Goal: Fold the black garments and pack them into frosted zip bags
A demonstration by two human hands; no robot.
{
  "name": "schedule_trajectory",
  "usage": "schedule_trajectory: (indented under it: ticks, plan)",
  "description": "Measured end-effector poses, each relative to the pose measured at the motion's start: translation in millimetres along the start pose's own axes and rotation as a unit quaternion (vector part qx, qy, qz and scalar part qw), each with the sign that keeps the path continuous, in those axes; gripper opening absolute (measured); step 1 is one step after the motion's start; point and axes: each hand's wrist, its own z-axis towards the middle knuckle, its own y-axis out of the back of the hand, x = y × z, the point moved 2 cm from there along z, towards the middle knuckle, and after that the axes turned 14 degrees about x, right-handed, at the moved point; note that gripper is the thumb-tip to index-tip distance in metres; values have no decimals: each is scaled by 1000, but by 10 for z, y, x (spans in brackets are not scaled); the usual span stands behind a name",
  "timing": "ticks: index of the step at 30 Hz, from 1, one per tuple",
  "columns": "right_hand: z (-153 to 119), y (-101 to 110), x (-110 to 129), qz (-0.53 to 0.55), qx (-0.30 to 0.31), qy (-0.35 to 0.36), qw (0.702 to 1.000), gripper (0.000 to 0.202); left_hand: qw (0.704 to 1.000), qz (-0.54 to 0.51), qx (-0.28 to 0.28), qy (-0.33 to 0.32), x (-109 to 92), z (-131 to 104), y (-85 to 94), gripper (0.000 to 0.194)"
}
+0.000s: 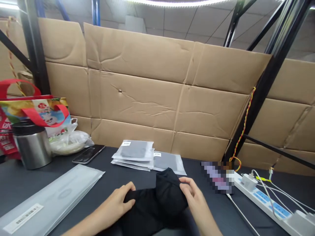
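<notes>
A black cloth garment (169,196) with a rounded, cup-like part standing up is in front of me at the bottom middle. My left hand (120,201) pinches its left edge between thumb and fingers. On the other side, my right hand (193,193) grips the rounded part by its right edge. The garment's lower end runs out of the picture, so its full shape is hidden. Just beyond it lie a stack of flat clear bags (134,154) with dark contents and white labels, and one more such bag (169,163) beside the stack.
Large frosted bags (54,200) with a barcode label lie at left. Behind them are a phone (89,154), a steel flask (33,144), a plastic bag (71,141) and a colourful tote (52,114). A power strip (261,196) with cables is at right. Cardboard (137,88) walls the back.
</notes>
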Motion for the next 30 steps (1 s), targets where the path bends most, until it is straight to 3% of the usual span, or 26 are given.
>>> schedule_trajectory:
  ticks: [3,5,7,11,13,15,18,21,23,27,30]
  plan:
    - [-49,226,-151,-78,-12,-5,997,25,998,-55,24,-10,55,-21,200,12]
    - [-93,238,-76,-159,-22,38,986,22,996,-84,29,-10,79,-36,288,16]
    - [-132,116,100,-242,-14,98,965,23,994,-99,36,-3,92,-50,328,17]
    - [-146,-307,386,-359,116,195,905,49,993,-105,48,-10,101,-73,349,24]
    - [-124,-374,395,-380,129,201,893,34,994,-97,47,-10,118,-90,373,28]
    - [-99,-257,334,-372,88,164,909,21,995,-93,43,-4,150,-115,415,28]
    - [-107,147,214,-394,13,55,917,22,993,-105,46,2,215,-150,485,29]
    - [-145,508,160,-499,0,-61,864,14,994,-101,49,0,283,-151,530,30]
    - [-142,599,166,-530,0,-88,844,16,996,-77,41,0,323,-129,539,30]
    - [-10,446,157,-451,38,-15,892,22,999,-48,18,-9,366,-59,537,28]
    - [103,319,113,-397,92,-12,913,20,998,-41,-27,-24,337,-47,581,25]
